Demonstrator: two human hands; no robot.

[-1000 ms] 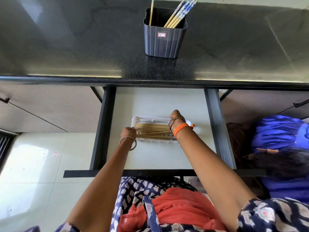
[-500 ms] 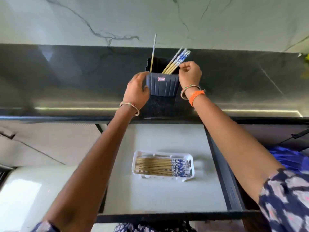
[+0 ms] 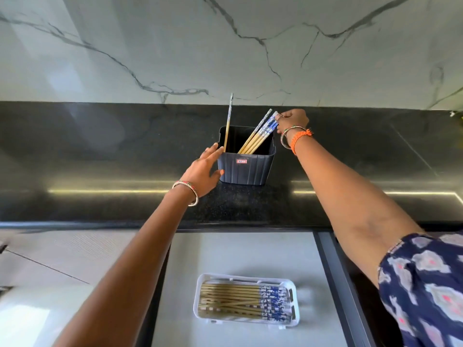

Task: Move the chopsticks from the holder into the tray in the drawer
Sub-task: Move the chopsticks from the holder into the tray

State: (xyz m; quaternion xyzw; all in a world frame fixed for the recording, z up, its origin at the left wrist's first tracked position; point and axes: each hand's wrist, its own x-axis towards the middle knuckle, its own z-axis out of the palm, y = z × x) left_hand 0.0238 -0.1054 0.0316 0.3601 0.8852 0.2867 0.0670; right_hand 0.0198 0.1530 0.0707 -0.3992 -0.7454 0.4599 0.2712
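Note:
A dark square holder (image 3: 246,169) stands on the black counter. Several chopsticks (image 3: 260,135) with blue-and-white tops lean to its right corner, and a single chopstick (image 3: 228,123) stands upright at its left. My right hand (image 3: 292,120) pinches the tops of the leaning chopsticks. Against the holder's left side rests my left hand (image 3: 204,171), fingers spread. Below, in the open drawer (image 3: 225,251), a white tray (image 3: 246,278) holds several chopsticks (image 3: 233,300) lying flat, blue ends to the right.
The black counter (image 3: 100,159) runs across the view, with a marble wall (image 3: 225,46) behind it. The drawer's dark right rail (image 3: 333,271) lies beside the tray. Pale floor (image 3: 37,309) shows at the lower left.
Both hands rose from the tray in the drawer to the holder. My right hand has moved from the holder's rim to the tops of the leaning chopsticks and closed on them.

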